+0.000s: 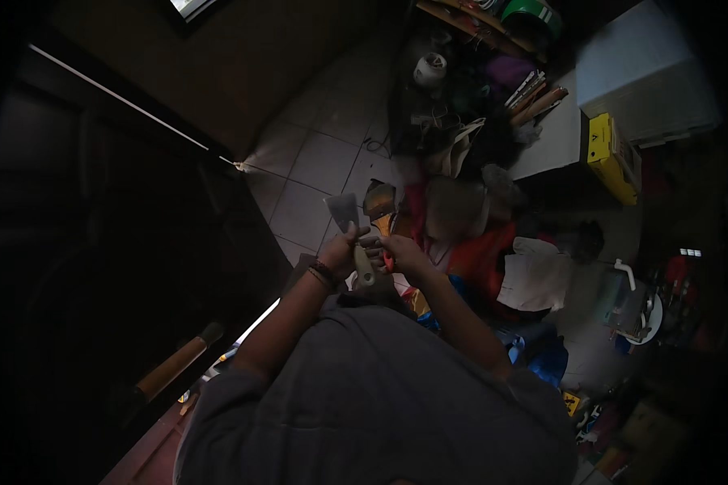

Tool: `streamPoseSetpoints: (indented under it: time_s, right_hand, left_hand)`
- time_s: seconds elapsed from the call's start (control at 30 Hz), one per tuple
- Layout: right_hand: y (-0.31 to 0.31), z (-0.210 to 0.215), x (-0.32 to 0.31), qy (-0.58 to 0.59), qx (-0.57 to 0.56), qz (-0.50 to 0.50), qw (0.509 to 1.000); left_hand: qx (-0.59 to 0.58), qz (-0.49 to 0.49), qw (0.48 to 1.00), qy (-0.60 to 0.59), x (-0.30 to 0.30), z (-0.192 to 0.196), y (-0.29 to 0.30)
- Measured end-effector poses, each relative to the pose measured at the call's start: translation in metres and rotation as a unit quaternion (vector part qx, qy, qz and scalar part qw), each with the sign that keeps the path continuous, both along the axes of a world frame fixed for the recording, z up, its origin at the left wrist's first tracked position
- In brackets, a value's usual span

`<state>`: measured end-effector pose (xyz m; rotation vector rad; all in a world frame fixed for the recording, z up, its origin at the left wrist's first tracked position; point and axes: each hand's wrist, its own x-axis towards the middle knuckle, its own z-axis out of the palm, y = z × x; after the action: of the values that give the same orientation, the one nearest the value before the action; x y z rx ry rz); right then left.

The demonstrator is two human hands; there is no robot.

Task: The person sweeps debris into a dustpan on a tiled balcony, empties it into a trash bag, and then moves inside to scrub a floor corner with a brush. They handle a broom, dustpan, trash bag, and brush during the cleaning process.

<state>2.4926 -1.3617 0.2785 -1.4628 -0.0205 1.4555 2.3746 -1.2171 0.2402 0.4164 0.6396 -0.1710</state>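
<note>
My left hand (337,252) is closed around a putty knife (342,212), with its broad grey blade pointing away from me. Its pale handle (365,267), which has a hole near the end, sticks out below the fingers. Close beside it, my right hand (406,257) grips a flat, broad-headed hand tool (381,212). That tool has a dark brownish head and an orange handle with a red end. In the dim light I cannot tell whether its head is a blade or bristles. Both tools are held up in front of my body, with the fingers of the two hands nearly touching.
A dark panelled door (97,218) stands at the left. Pale floor tiles (319,166) lie ahead. Clutter fills the right side, including a white roll (430,69), a yellow box (611,158), a large pale box (647,73) and red cloth (481,259).
</note>
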Motion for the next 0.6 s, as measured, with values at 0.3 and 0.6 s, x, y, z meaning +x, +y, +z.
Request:
streamPoseSetpoints:
  time_s: [0.3,0.6]
  right_hand:
    - [0.007,-0.098,0.124,-0.502,-0.078,0.046,0.860]
    - [0.131,-0.071,0.249,-0.248,-0.122,-0.091,0.957]
  left_hand:
    - [0.050,0.149,0.944,0.291,0.010,-0.030,0.167]
    - [0.080,0.078,0.949,0.296,0.094,-0.079,0.315]
